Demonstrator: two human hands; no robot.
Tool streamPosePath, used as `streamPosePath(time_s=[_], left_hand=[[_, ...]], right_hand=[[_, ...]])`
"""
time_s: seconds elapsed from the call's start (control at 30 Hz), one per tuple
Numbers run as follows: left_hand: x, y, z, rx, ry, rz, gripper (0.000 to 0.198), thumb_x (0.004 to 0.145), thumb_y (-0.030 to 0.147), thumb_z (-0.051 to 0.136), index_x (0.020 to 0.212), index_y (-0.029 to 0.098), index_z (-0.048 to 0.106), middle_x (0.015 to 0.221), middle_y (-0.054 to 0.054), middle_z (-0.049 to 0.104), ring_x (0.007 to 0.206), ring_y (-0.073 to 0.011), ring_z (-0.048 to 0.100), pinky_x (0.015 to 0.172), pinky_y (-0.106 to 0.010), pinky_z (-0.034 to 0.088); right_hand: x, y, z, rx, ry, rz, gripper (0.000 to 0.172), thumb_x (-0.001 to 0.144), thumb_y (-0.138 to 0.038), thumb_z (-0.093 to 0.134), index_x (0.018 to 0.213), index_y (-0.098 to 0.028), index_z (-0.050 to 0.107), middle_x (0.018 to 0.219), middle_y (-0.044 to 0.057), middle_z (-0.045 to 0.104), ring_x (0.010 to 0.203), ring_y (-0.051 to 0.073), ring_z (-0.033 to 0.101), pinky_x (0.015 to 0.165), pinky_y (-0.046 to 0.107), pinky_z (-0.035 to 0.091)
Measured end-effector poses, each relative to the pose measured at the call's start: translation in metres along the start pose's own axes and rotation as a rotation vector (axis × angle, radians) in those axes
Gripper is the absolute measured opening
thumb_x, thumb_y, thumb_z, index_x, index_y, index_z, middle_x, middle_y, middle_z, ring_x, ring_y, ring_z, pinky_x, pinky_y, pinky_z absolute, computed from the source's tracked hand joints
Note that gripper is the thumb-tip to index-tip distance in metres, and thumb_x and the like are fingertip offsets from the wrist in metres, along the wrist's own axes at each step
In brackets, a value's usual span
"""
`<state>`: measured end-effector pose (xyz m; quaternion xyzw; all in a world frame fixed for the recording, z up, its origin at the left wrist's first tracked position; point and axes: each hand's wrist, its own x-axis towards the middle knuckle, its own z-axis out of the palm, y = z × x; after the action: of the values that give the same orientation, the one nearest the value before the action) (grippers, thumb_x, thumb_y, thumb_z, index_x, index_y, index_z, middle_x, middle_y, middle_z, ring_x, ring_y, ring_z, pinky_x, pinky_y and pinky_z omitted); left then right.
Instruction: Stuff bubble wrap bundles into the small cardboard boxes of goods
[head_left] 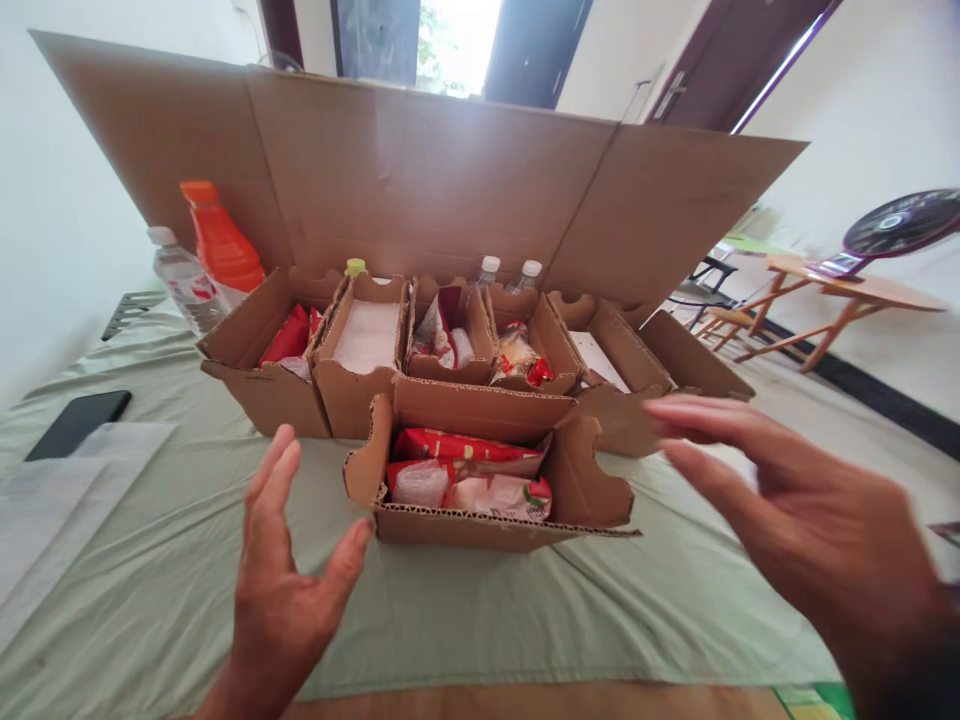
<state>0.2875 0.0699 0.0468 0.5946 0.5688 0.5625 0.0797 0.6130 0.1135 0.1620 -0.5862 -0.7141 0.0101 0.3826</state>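
A small cardboard box (pixel 480 528) lies crosswise in front of the others, with red packets (pixel 472 448) and a pink-and-white packet (pixel 499 496) inside. Just left of it my left hand (pixel 289 570) is raised, thumb and fingers apart, holding nothing; its thumb tip is near the box's left end. On the right, my right hand (pixel 795 500) hangs in the air with fingers spread from the thumb, nothing held, apart from the box. Behind stands a row of open cardboard boxes (pixel 281 400), some with packets, one with white wrap (pixel 367 335).
A tall cardboard panel (pixel 435 180) stands behind the row. An orange bottle (pixel 223 240) and a clear bottle (pixel 184 280) are at the left, a black phone (pixel 79 425) and white sheets (pixel 82 500) on the green cloth (pixel 450 620). A fan (pixel 892 222) is far right.
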Motion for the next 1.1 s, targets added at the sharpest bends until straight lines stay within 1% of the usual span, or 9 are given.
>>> streamPosePath(time_s=[0.07,0.1,0.2,0.27,0.37,0.63,0.77,0.97,1.1], left_hand=[[-0.004,-0.015,0.005,-0.127,-0.148,-0.190,0.080,0.088,0.041,0.069,0.157,0.030,0.029,0.163,-0.009,0.034,0.147,-0.0336,0.037,0.122,-0.056,0.029],[-0.005,-0.023,0.010,-0.194,-0.221,-0.264,0.082,0.087,0.046,0.069,0.157,0.028,0.029,0.163,-0.011,0.035,0.147,-0.0341,0.037,0.122,-0.056,0.029],[-0.008,-0.036,0.033,-0.386,-0.389,-0.415,0.083,0.081,0.058,0.071,0.147,0.017,0.044,0.150,-0.018,0.051,0.140,-0.0365,0.046,0.117,-0.054,0.035],[-0.007,-0.034,0.045,-0.504,-0.444,-0.475,0.078,0.080,0.064,0.068,0.137,0.013,0.053,0.136,-0.019,0.063,0.130,-0.0350,0.056,0.111,-0.051,0.043],[-0.002,-0.017,0.046,-0.594,-0.423,-0.461,0.075,0.080,0.065,0.067,0.134,0.014,0.055,0.129,-0.015,0.067,0.126,-0.0312,0.059,0.109,-0.046,0.046],[-0.001,0.016,-0.001,-0.597,-0.269,-0.348,0.067,0.083,0.055,0.069,0.136,0.016,0.055,0.128,-0.013,0.068,0.128,-0.0311,0.058,0.112,-0.045,0.043],[-0.007,0.011,-0.003,-0.550,-0.308,-0.427,0.069,0.083,0.058,0.067,0.135,0.014,0.055,0.127,-0.014,0.069,0.123,-0.0318,0.061,0.106,-0.046,0.049],[0.009,0.029,-0.014,-0.614,-0.246,-0.308,0.068,0.085,0.055,0.068,0.138,0.015,0.052,0.133,-0.014,0.066,0.130,-0.0291,0.057,0.113,-0.043,0.044],[-0.019,0.020,-0.031,-0.485,-0.150,-0.400,0.066,0.086,0.054,0.068,0.138,0.016,0.053,0.131,-0.013,0.067,0.132,-0.0303,0.056,0.114,-0.043,0.043]], right_hand=[[-0.035,0.028,-0.007,0.026,0.083,0.257,0.031,0.092,-0.053,0.063,0.117,-0.036,0.071,0.116,0.004,0.073,0.105,0.027,0.067,0.094,0.043,0.050],[-0.052,0.039,-0.001,0.068,0.021,0.303,0.038,0.088,-0.056,0.066,0.119,-0.035,0.069,0.117,0.005,0.073,0.098,0.027,0.069,0.088,0.043,0.053],[-0.087,0.052,0.045,0.216,-0.137,0.240,0.061,0.082,-0.062,0.067,0.130,-0.025,0.060,0.123,0.011,0.071,0.096,0.029,0.070,0.082,0.044,0.057],[-0.093,0.043,0.079,0.298,-0.173,0.207,0.056,0.087,-0.062,0.061,0.122,-0.019,0.062,0.113,0.012,0.073,0.092,0.027,0.070,0.078,0.041,0.058],[-0.086,0.018,0.098,0.350,-0.140,0.202,0.049,0.092,-0.061,0.054,0.110,-0.017,0.065,0.100,0.011,0.073,0.081,0.024,0.066,0.068,0.036,0.056],[-0.083,-0.026,0.059,0.351,-0.146,0.143,0.044,0.092,-0.059,0.054,0.098,-0.017,0.067,0.084,0.006,0.067,0.057,0.016,0.050,0.050,0.029,0.045],[-0.085,-0.029,0.065,0.371,-0.173,0.155,0.043,0.092,-0.058,0.055,0.102,-0.017,0.066,0.082,0.005,0.068,0.055,0.015,0.048,0.050,0.028,0.044],[-0.068,-0.037,0.056,0.376,-0.120,0.084,0.047,0.091,-0.061,0.057,0.107,-0.017,0.067,0.083,0.006,0.069,0.060,0.018,0.054,0.053,0.029,0.046],[-0.069,-0.043,0.074,0.449,-0.191,0.021,0.045,0.091,-0.059,0.059,0.108,-0.019,0.067,0.083,0.007,0.070,0.076,0.025,0.065,0.066,0.034,0.054]])
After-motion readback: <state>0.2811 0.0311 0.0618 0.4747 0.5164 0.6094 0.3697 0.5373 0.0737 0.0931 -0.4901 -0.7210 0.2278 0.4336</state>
